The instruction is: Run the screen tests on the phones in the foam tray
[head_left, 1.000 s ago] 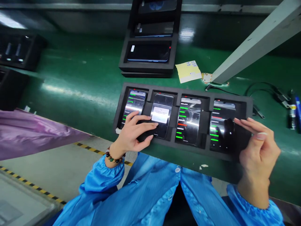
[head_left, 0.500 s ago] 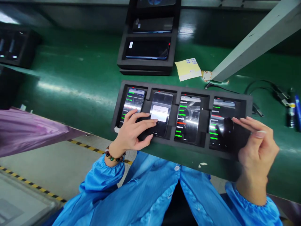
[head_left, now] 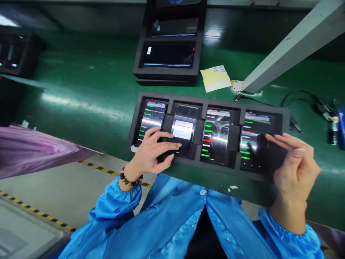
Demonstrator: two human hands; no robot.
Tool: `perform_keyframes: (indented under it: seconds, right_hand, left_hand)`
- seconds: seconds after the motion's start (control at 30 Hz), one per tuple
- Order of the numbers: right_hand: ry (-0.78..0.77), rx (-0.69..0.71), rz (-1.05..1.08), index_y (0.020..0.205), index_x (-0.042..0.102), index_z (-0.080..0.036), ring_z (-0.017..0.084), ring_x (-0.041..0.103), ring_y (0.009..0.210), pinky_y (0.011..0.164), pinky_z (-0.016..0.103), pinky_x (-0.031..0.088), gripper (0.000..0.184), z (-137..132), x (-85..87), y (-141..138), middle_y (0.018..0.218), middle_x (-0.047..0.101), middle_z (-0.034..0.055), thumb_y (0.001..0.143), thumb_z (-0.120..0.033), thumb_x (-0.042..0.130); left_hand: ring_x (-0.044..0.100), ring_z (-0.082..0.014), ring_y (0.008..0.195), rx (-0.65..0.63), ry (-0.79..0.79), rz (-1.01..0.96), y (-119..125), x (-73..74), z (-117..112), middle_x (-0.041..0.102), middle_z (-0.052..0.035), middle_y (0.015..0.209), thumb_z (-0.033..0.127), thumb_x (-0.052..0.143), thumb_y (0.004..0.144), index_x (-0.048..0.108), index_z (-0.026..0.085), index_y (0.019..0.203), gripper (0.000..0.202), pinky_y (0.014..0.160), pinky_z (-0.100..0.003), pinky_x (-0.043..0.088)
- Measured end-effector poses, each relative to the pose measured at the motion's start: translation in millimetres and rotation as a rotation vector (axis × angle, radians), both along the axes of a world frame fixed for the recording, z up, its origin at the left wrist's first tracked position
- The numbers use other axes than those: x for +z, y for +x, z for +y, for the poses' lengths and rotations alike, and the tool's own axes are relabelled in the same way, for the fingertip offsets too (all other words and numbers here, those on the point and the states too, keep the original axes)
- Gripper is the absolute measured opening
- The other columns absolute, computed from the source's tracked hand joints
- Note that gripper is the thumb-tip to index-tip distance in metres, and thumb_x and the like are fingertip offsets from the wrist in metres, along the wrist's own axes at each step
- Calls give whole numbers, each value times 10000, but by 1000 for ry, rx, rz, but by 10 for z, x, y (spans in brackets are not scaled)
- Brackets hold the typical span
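Observation:
A black foam tray (head_left: 199, 144) lies along the front of the bench with several smartphones in its slots. Over the second smartphone (head_left: 184, 115), which shows a white pop-up box, my left hand (head_left: 151, 149) is spread with its fingers apart; whether a fingertip touches the glass I cannot tell. The leftmost smartphone (head_left: 155, 114) and the third smartphone (head_left: 215, 133) show lists of green and red text. My right hand (head_left: 295, 165) hovers at the right edge of the rightmost smartphone (head_left: 254, 140), fingers stretched out, holding nothing.
Behind stands another foam tray (head_left: 167, 75) with dark smartphones. A yellow paper (head_left: 215, 78) lies near a slanted metal post (head_left: 285, 46). Black cables (head_left: 304, 94) and pens (head_left: 334, 126) are at the right. More black trays (head_left: 23, 54) sit at the far left.
My left hand's fingers have shifted slightly down, off the white pop-up box on the second smartphone. The right hand stays almost still.

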State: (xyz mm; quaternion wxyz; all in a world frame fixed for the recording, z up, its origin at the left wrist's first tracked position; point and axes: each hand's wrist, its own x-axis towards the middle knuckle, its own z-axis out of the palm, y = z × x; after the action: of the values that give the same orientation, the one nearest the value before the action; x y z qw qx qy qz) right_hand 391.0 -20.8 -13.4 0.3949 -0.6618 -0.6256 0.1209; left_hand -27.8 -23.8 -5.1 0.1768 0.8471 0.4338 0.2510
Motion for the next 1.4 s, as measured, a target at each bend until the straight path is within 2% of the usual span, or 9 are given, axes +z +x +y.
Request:
perform_keyframes:
  seconds: [0.23, 0.43, 0.67, 0.73, 0.9, 1.1, 1.17, 1.3, 1.4]
  right_hand:
    - [10, -3, -11, 1257, 850, -200, 319, 702, 1401, 1240, 626, 502, 585, 1, -9, -4, 1260, 834, 127, 1201, -479, 339]
    - [2, 1, 4, 1259, 843, -227, 322, 711, 1397, 1241, 652, 506, 552, 1, -14, 0, 1262, 836, 107, 1197, -480, 356]
    - [5, 1, 3, 1268, 841, -221, 321, 711, 1396, 1243, 647, 506, 556, -6, -12, 1, 1265, 833, 110, 1199, -473, 350]
    - [4, 1, 1, 1269, 845, -218, 318, 705, 1403, 1246, 636, 505, 557, -6, -13, 2, 1267, 832, 114, 1199, -470, 353]
    - [5, -1, -16, 1252, 857, -210, 321, 712, 1393, 1240, 631, 508, 590, 2, -7, -1, 1248, 837, 117, 1201, -483, 336]
    - [16, -4, -18, 1254, 867, -204, 321, 706, 1397, 1246, 607, 506, 602, 4, -5, -5, 1259, 833, 125, 1201, -483, 336]
    - [23, -6, -18, 1250, 866, -214, 326, 709, 1396, 1245, 618, 506, 597, 1, -10, -4, 1260, 834, 121, 1200, -485, 337]
    - [7, -5, -11, 1268, 847, -247, 334, 719, 1386, 1244, 659, 504, 565, -5, -14, 1, 1257, 833, 96, 1198, -487, 341]
    - [12, 0, -11, 1279, 849, -264, 352, 713, 1391, 1240, 686, 501, 553, -13, -12, 16, 1260, 827, 93, 1196, -463, 339]
  left_hand:
    - [782, -314, 1215, -23, 56, -14, 3, 3, 9, 876, 17, 1186, 260, 682, 905, 778, 304, 1242, 354, 1253, -591, 391]
    - [799, -304, 1145, -50, 95, -57, -10, 14, 8, 883, 40, 1133, 257, 658, 884, 773, 328, 1237, 378, 1242, -587, 392]
    - [733, -341, 1292, 88, 71, 37, 31, -19, 18, 842, -29, 1323, 295, 684, 924, 719, 295, 1392, 470, 1252, -600, 385]
    - [745, -338, 1273, 70, 85, 29, 23, -24, 17, 850, -15, 1299, 293, 684, 912, 729, 306, 1371, 461, 1256, -597, 381]
    - [783, -291, 1149, -72, 143, -49, -12, -1, 1, 882, 49, 1134, 236, 663, 876, 766, 327, 1287, 434, 1253, -564, 378]
    - [773, -288, 1194, -100, 47, -44, -49, -2, -18, 879, 55, 1158, 255, 660, 882, 804, 385, 1315, 474, 1265, -567, 407]
    - [775, -287, 1186, -77, 54, -35, -73, -38, -31, 881, 48, 1129, 270, 648, 889, 817, 392, 1289, 451, 1271, -574, 405]
    - [806, -295, 1081, 57, 168, -62, -116, -127, -78, 878, 50, 997, 308, 636, 874, 833, 393, 1172, 367, 1232, -615, 398]
    - [822, -310, 1077, 77, 157, -25, -123, -158, -107, 877, 49, 972, 337, 637, 876, 831, 369, 1099, 298, 1179, -626, 420]
